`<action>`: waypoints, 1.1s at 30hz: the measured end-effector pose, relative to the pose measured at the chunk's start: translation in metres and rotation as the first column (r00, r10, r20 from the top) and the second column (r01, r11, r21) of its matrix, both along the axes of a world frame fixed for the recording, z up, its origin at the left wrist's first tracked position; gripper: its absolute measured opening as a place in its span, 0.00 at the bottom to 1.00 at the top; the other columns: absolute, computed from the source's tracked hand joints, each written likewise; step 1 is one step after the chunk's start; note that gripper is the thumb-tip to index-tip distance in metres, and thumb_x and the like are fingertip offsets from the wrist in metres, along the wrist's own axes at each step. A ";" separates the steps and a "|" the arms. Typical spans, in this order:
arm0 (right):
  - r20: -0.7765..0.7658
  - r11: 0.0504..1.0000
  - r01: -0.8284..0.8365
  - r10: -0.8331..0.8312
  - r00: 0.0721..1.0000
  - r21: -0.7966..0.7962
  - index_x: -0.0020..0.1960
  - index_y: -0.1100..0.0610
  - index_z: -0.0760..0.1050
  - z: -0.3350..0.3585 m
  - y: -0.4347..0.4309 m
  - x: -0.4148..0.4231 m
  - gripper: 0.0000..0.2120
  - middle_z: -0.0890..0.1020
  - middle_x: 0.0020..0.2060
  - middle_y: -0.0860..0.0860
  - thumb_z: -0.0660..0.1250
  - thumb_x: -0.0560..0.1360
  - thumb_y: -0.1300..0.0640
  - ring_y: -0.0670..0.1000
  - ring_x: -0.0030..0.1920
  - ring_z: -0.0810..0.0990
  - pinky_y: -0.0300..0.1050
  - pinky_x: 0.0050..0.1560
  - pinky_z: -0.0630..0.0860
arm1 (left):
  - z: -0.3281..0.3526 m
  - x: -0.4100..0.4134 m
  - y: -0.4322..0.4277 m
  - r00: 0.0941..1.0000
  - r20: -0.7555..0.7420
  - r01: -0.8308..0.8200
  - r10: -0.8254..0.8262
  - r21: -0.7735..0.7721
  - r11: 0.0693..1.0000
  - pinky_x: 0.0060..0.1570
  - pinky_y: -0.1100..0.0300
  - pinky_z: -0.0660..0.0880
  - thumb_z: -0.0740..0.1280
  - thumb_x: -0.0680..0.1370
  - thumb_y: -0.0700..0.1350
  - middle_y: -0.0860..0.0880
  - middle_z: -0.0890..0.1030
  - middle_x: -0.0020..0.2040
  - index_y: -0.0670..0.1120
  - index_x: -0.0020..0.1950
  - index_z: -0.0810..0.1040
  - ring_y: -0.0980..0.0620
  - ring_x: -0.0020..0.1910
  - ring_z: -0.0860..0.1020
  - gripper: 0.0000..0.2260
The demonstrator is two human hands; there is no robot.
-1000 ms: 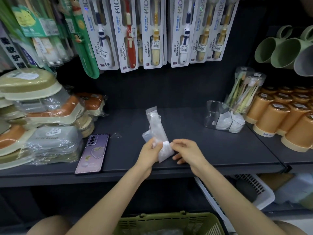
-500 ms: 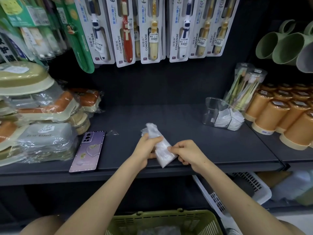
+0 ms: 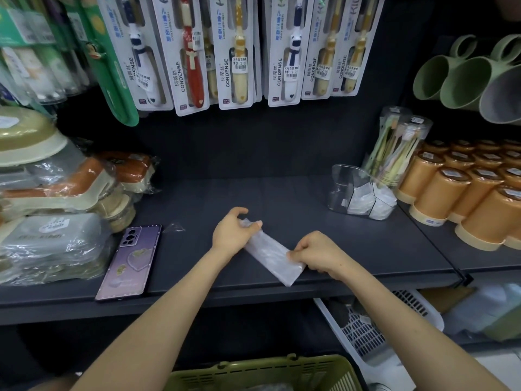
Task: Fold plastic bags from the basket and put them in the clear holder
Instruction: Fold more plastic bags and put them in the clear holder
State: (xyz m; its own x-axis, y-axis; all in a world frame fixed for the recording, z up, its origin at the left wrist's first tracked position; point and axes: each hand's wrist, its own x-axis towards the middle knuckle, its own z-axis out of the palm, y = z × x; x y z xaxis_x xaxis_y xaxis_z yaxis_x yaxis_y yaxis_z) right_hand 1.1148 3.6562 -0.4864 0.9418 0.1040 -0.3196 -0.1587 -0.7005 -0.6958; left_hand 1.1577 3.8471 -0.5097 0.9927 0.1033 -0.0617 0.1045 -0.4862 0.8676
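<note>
Lying flat near the front edge of the shelf point(image 3: 366, 249), the plastic bag point(image 3: 269, 253), folded into a narrow strip, is running diagonally between both hands. The left hand point(image 3: 232, 235) is gripping its far end, fingers point(image 3: 238, 211) curled round it. The right hand point(image 3: 318, 253) is pinching its near end with curled fingers. The clear holder point(image 3: 342, 190) is standing toward the right edge, well apart from the hands. The green basket point(image 3: 262, 372) is sitting below the front edge. A phone point(image 3: 129, 261) is lying at the front left.

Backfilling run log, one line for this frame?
phase: folding; left hand: grips plastic bag, far end; right hand: pinches near end; clear holder: untouched, folded bags inside
</note>
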 end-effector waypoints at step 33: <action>0.346 0.817 -0.080 0.327 0.879 -0.571 0.79 0.51 0.49 -0.046 -0.002 -0.026 0.43 0.52 0.78 0.47 0.24 0.68 0.40 0.48 0.78 0.46 0.49 0.74 0.36 | -0.020 -0.042 -0.019 0.776 0.169 0.204 -0.608 0.844 0.496 0.76 0.52 0.41 0.43 0.83 0.53 0.46 0.59 0.77 0.47 0.77 0.60 0.46 0.77 0.51 0.24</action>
State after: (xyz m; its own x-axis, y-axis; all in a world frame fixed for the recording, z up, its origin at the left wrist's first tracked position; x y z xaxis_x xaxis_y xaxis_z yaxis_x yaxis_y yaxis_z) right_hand 1.0886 3.6538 -0.5324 0.9700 0.2416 0.0284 0.2428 -0.9545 -0.1733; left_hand 1.1156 3.8277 -0.5300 0.8283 -0.5137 0.2238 -0.5360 -0.8428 0.0492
